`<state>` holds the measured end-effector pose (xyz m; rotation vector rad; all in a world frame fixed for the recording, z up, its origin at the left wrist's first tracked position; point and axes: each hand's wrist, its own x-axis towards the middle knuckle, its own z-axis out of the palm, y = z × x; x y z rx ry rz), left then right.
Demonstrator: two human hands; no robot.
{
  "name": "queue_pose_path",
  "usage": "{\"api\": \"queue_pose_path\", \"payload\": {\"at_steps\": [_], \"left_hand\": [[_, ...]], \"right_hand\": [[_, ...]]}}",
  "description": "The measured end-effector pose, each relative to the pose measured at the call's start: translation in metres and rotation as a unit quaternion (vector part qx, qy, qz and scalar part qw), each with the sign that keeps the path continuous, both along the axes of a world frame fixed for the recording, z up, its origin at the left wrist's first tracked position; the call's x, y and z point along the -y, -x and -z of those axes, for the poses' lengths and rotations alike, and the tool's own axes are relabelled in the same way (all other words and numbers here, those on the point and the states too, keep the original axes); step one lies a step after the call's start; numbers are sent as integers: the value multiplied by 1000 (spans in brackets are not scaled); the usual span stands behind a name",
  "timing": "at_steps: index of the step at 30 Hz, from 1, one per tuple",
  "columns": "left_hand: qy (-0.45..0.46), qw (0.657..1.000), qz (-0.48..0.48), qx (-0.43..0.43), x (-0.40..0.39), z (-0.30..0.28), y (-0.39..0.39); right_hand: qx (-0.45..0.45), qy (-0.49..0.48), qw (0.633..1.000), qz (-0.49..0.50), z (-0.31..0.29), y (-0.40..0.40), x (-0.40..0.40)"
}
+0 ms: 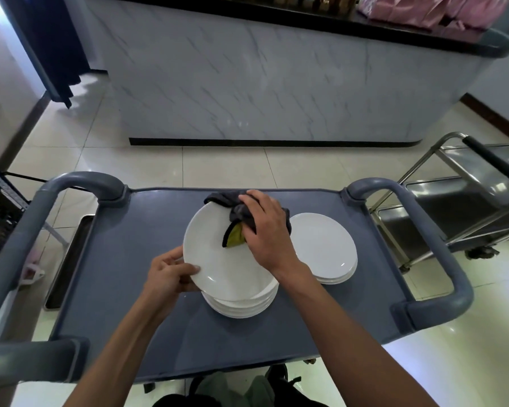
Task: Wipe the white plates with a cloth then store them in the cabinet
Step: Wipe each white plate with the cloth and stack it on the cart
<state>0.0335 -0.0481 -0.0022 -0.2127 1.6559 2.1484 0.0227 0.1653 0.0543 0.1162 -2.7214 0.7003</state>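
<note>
Round glossy plate [218, 259] under crumpled grey cloth [238, 212]

Two bare forearms reach forward from the bottom edge, the left from lower left, the right from lower right. The left hand [168, 274] is palm-inward, its thumb lying on top of a plate [215, 259] rim and its fingers curled beneath, pinching the edge. The right hand [265, 230] is palm-down, fingers spread and bent over a bunched cloth [235, 210], pressing it onto the plate's far side. The right wrist angles slightly inward.
</note>
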Motion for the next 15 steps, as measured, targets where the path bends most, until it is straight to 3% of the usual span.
{"api": "queue_pose_path", "payload": {"at_steps": [7,15], "left_hand": [[-42,996,-84,7,0,-3,-1],[-88,989,-122,11,-3,-8,6]], "right_hand": [[16,25,999,38,7,-13,-1],[22,12,1000,-8,24,-40,26]]}}
